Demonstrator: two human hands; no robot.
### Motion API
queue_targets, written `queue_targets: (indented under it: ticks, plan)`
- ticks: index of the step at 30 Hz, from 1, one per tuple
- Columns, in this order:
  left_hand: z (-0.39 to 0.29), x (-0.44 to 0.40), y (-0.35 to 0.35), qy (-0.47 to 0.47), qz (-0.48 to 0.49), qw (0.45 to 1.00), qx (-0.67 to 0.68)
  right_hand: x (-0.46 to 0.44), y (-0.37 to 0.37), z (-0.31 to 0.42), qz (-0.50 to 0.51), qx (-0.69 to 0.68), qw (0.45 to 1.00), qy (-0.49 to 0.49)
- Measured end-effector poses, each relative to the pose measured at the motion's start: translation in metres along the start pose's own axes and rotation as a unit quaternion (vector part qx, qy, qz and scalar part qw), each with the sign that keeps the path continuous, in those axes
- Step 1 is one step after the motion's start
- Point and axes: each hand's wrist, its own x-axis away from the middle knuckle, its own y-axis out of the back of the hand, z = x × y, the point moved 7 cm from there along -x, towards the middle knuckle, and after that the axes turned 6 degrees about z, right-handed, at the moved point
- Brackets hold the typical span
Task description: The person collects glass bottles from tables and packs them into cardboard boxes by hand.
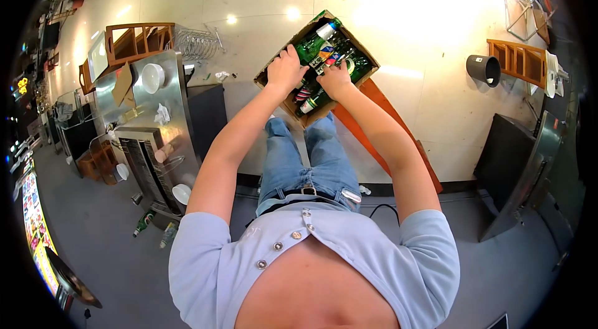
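Right now, both hands are inside the cardboard box (367, 57), over the green bottles lying packed in it. The left hand (286, 72) comes in over the box's left side, its fingers bent and part-way spread against a green bottle (307, 50) just beyond its fingertips; whether they have closed round the glass I cannot tell. The right hand (336, 81) enters from the near right side of the box, fingers curled down among the bottles in the middle, thumb apart; its grip cannot be made out either. A bottle with a silver-foil neck (326, 30) lies toward the box's far corner, ahead of both hands, and another neck (308, 106) shows at the near corner, below them.

An orange board (381, 118) runs out from under the box's right side, and the person's jeans (309, 157) are just on its near side. Well to the left of the box is a metal tabletop (138, 101) with a white bowl (153, 78); well to its right, a dark bin (478, 71).
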Motion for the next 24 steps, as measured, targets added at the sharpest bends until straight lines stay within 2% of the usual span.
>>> queue_targets:
  ticks: [3,7,13,18,20,21,22,23,24]
  plan:
    - [0.014,-0.002,-0.02,0.028,0.036,0.999,-0.014,0.0,0.0,0.002,-0.009,0.008,1.0,-0.007]
    - [0.011,-0.008,-0.017,0.047,0.016,0.998,-0.036,0.002,-0.005,0.002,-0.022,0.011,1.0,0.001]
    - [0.016,-0.007,-0.016,0.023,0.051,0.998,-0.023,-0.004,-0.011,0.003,-0.057,0.012,0.998,0.001]
    - [0.009,0.02,-0.005,0.033,0.061,0.998,0.01,0.011,-0.004,0.004,-0.021,0.026,0.999,0.019]
    - [0.009,0.028,0.0,0.008,-0.021,0.997,0.079,0.012,0.002,-0.007,-0.073,-0.105,0.991,0.047]
    - [0.01,0.029,0.0,0.008,-0.021,0.997,0.078,0.013,0.0,-0.01,-0.074,-0.105,0.991,0.047]
    - [0.009,0.03,0.001,0.013,-0.043,0.992,0.115,0.016,0.003,-0.02,-0.123,-0.343,0.929,0.061]
    - [0.008,0.031,0.002,0.017,-0.065,0.986,0.152,0.021,0.007,-0.029,-0.164,-0.559,0.81,0.07]
    - [0.006,0.031,0.003,0.013,-0.084,0.975,0.203,0.023,0.009,-0.024,-0.164,-0.559,0.81,0.069]
